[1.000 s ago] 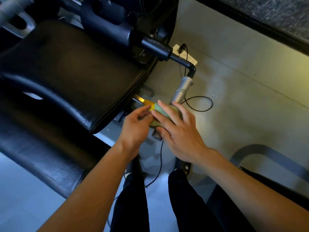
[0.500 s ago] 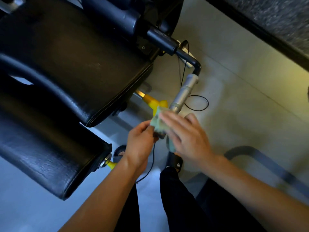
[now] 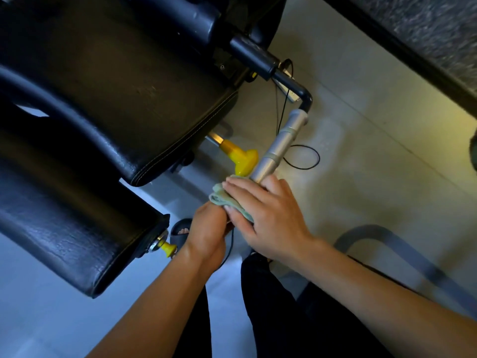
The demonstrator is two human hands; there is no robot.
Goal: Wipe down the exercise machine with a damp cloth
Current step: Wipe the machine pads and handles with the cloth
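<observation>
The exercise machine has black padded seats (image 3: 108,94) and a silver handle grip (image 3: 281,146) on a dark bent bar. A pale green cloth (image 3: 222,196) is bunched around the lower end of that silver handle. My right hand (image 3: 263,215) lies over the cloth with fingers wrapped around it and the handle. My left hand (image 3: 206,228) grips the handle's end just below the cloth, touching my right fingers. The handle's tip is hidden under both hands.
A yellow adjustment knob (image 3: 240,157) sticks out beside the handle, a smaller yellow pin (image 3: 167,248) at the lower pad's corner. A black cable (image 3: 302,156) loops on the pale floor. A grey frame tube (image 3: 387,241) curves at right. My dark-trousered legs (image 3: 271,306) are below.
Both hands with the cloth have slid down the silver handle toward its lower end, uncovering the yellow knob. The view has shifted so the pads sit higher and nearer.
</observation>
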